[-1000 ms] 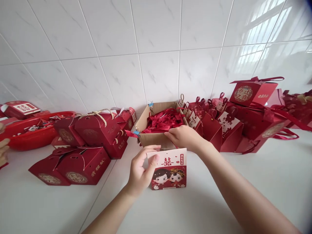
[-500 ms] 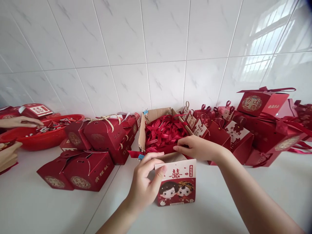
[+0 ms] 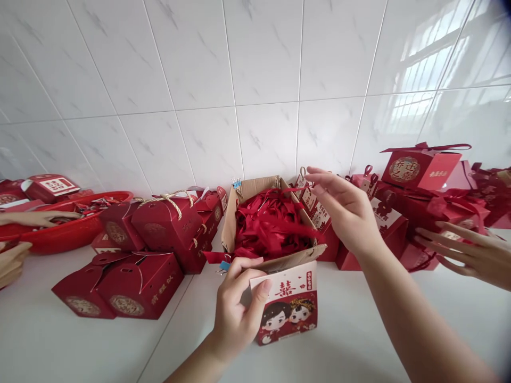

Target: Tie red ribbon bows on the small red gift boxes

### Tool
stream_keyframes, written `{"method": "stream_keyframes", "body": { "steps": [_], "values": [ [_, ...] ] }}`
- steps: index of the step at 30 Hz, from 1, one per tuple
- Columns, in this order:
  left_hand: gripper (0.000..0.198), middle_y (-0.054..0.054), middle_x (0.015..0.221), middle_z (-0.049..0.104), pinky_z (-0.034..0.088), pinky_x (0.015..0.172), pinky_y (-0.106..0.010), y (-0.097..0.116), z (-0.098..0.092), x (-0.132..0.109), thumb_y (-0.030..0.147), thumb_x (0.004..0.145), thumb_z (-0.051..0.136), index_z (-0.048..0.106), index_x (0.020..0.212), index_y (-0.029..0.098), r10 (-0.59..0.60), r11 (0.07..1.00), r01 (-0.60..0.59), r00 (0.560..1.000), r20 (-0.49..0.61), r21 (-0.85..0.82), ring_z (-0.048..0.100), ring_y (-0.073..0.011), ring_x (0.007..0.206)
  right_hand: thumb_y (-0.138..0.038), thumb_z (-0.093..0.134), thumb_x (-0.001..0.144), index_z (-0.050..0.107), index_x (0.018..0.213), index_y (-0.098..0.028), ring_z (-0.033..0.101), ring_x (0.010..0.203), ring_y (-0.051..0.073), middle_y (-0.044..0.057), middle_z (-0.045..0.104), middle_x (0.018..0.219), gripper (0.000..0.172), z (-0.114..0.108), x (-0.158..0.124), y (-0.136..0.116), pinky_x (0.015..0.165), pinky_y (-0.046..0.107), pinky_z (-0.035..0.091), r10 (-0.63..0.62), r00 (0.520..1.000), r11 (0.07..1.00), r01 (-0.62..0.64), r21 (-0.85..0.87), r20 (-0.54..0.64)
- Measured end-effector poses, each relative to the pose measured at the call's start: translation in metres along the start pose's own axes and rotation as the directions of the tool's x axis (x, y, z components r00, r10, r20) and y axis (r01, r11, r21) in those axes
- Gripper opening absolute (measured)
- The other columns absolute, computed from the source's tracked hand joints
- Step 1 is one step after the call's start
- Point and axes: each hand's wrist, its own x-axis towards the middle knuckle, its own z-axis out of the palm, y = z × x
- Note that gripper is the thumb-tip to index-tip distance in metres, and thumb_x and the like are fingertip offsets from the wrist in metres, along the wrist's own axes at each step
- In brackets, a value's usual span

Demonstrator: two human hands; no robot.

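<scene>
My left hand (image 3: 235, 314) grips the left edge of a small gift bag (image 3: 289, 303), white on top and red below with a cartoon couple, standing on the white counter. Just behind it a cardboard box (image 3: 229, 229) holds a heap of red ribbons (image 3: 267, 223). My right hand (image 3: 343, 213) is raised over the box's right side, fingers pinched on a thin red ribbon (image 3: 293, 190) that trails blurred back into the heap.
Another person's open hand (image 3: 467, 252) reaches in from the right. Someone else's hands (image 3: 35, 217) are at a red basin (image 3: 59, 236) on the left. Red handled gift boxes (image 3: 159, 223) stand left of the box, tagged red bags (image 3: 383, 218) right. A tiled wall is behind.
My right hand has risen from the box's front edge, drawing a ribbon up and to the right. A hand has come in from the right. The gift bag stays in my left hand.
</scene>
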Motion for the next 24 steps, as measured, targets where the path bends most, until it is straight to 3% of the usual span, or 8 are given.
{"method": "stream_keyframes", "body": {
  "steps": [3, 5, 8, 11, 14, 18, 22, 24],
  "values": [
    [0.009, -0.004, 0.091, 0.059, 0.049, 0.079, -0.029, -0.002, 0.001, -0.001, 0.015, 0.083, 0.059, 0.066, 0.084, 0.020, 0.058, 0.998, -0.058, 0.998, -0.013, -0.015, 0.061, -0.0182, 0.093, -0.022, 0.050, 0.091, 0.067, 0.102, -0.023, 0.054, 0.121, 0.020, 0.006, 0.061, 0.127, 0.020, 0.013, -0.006, 0.009, 0.104, 0.040, 0.043, -0.072, 0.979, 0.996, 0.081, -0.043, 0.193],
    [0.009, -0.004, 0.089, 0.060, 0.050, 0.078, -0.029, -0.002, 0.001, -0.001, 0.015, 0.083, 0.059, 0.066, 0.085, 0.020, 0.075, 0.997, -0.075, 0.997, -0.023, -0.016, 0.062, -0.0183, 0.091, -0.024, 0.048, 0.092, 0.066, 0.109, -0.022, 0.049, 0.127, 0.021, 0.007, 0.058, 0.131, 0.025, 0.024, -0.010, 0.019, 0.108, 0.042, 0.039, -0.056, 0.925, 0.990, 0.100, -0.097, 0.377],
    [0.009, -0.004, 0.086, 0.061, 0.050, 0.075, -0.029, 0.001, 0.001, -0.002, 0.015, 0.082, 0.059, 0.066, 0.084, 0.020, 0.063, 0.998, -0.064, 0.997, -0.039, -0.011, 0.063, -0.0180, 0.086, -0.037, 0.047, 0.093, 0.055, 0.130, -0.023, 0.049, 0.127, 0.024, 0.009, 0.055, 0.135, 0.041, 0.037, -0.016, 0.032, 0.108, 0.046, 0.038, 0.197, 0.754, 0.970, -0.058, -0.235, 0.627],
    [0.010, -0.004, 0.083, 0.061, 0.051, 0.074, -0.028, 0.006, 0.000, -0.003, 0.014, 0.083, 0.059, 0.067, 0.083, 0.020, 0.040, 0.999, -0.041, 0.999, -0.021, -0.016, 0.063, -0.0179, 0.085, -0.049, 0.044, 0.093, 0.053, 0.132, -0.026, 0.054, 0.122, 0.026, 0.007, 0.057, 0.133, 0.046, 0.040, -0.019, 0.038, 0.105, 0.046, 0.040, 0.368, 0.602, 0.929, -0.196, -0.315, 0.709],
    [0.011, -0.004, 0.082, 0.061, 0.051, 0.074, -0.028, 0.009, 0.000, -0.006, 0.014, 0.083, 0.058, 0.067, 0.084, 0.020, 0.040, 0.999, -0.040, 0.999, 0.003, -0.028, 0.063, -0.0186, 0.086, -0.042, 0.049, 0.092, 0.060, 0.125, -0.023, 0.059, 0.115, 0.025, 0.009, 0.064, 0.125, 0.039, 0.039, -0.022, 0.039, 0.099, 0.043, 0.045, 0.401, 0.643, 0.911, -0.206, -0.358, 0.652],
    [0.011, -0.005, 0.081, 0.061, 0.052, 0.074, -0.029, 0.008, 0.001, -0.009, 0.015, 0.083, 0.057, 0.067, 0.084, 0.019, 0.060, 0.998, -0.061, 0.998, -0.031, -0.032, 0.064, -0.0194, 0.084, -0.024, 0.055, 0.087, 0.047, 0.135, -0.021, 0.066, 0.079, 0.019, 0.003, 0.070, 0.084, 0.049, 0.038, -0.025, 0.041, 0.075, 0.035, 0.053, 0.397, 0.711, 0.909, -0.216, -0.357, 0.580],
    [0.011, -0.006, 0.080, 0.060, 0.052, 0.073, -0.029, 0.008, 0.003, -0.010, 0.015, 0.083, 0.057, 0.067, 0.084, 0.019, 0.059, 0.996, -0.062, 0.997, -0.057, -0.057, 0.064, -0.0191, 0.083, -0.014, 0.060, 0.080, 0.065, 0.108, -0.019, 0.063, 0.090, 0.018, 0.006, 0.066, 0.100, 0.029, 0.042, -0.010, 0.034, 0.084, 0.034, 0.050, 0.134, 0.827, 0.931, 0.084, -0.355, 0.547],
    [0.011, -0.006, 0.080, 0.060, 0.052, 0.073, -0.028, 0.008, 0.003, -0.011, 0.016, 0.083, 0.057, 0.067, 0.084, 0.018, 0.057, 0.996, -0.061, 0.997, -0.061, -0.062, 0.063, -0.0186, 0.082, -0.015, 0.056, 0.084, 0.069, 0.098, -0.019, 0.061, 0.096, 0.019, 0.008, 0.064, 0.106, 0.020, 0.052, 0.004, 0.028, 0.088, 0.034, 0.047, 0.011, 0.802, 0.902, 0.250, -0.352, 0.598]
  ]
}}
